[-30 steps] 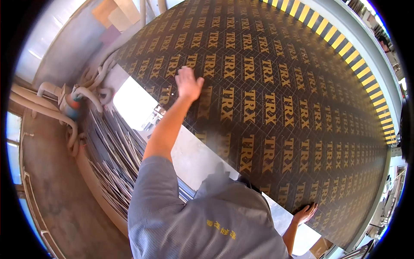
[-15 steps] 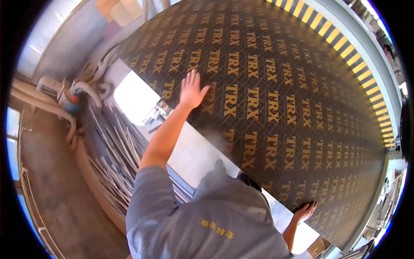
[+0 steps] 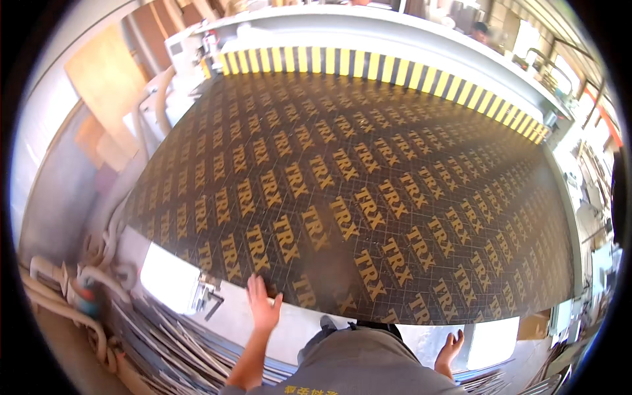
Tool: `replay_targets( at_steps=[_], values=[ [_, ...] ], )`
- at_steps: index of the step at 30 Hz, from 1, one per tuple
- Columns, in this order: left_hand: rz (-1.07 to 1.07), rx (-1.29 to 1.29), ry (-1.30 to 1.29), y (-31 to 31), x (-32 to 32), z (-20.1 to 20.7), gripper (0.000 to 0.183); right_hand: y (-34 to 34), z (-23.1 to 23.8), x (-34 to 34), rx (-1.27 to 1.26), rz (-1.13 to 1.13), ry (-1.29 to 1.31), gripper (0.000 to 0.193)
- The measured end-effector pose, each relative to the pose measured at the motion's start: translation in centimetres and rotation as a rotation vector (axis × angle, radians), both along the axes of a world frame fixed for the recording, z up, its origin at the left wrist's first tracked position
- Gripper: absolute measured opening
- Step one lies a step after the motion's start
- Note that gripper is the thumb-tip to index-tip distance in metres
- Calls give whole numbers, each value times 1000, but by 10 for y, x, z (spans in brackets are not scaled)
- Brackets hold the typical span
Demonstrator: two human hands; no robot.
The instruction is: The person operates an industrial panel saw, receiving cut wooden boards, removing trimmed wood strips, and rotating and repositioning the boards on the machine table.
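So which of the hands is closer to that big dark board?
Left. The left hand rests on the board at its near edge; the right hand hangs just below it.

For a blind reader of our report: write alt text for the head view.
A large dark brown board printed all over with yellow lettering lies flat on a machine table. The person's left hand presses on its near edge; the right hand hangs open just below that edge. A yellow-striped guard runs along the far side.
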State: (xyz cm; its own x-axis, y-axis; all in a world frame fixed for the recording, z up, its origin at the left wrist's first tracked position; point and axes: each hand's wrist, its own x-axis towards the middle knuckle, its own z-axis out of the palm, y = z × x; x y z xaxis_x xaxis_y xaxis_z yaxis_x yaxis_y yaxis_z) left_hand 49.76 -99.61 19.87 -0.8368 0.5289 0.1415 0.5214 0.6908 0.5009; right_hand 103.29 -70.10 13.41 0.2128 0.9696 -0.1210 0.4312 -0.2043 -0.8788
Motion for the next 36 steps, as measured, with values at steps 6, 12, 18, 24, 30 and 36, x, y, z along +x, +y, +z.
replay_targets(
  at_steps=[6,12,18,24,30,36],
  values=[
    [603,1104,-1176,-5,21,-39,64,61,-40,-13,-222,114,901,58],
    [320,1128,-1393,9,8,-69,49,81,-34,-50,-384,-124,1233,46],
    [217,1210,-1447,15,1,-76,40,76,-38,-44,-386,-113,1259,40],
    [227,1187,-1301,11,7,-70,39,82,-68,-40,-164,225,938,42],
    [232,1166,-1219,17,0,-82,37,101,-114,-22,-80,192,823,38],
    [279,1120,-1262,10,1,-74,43,74,-31,-51,-352,-45,1268,37]
  ],
)
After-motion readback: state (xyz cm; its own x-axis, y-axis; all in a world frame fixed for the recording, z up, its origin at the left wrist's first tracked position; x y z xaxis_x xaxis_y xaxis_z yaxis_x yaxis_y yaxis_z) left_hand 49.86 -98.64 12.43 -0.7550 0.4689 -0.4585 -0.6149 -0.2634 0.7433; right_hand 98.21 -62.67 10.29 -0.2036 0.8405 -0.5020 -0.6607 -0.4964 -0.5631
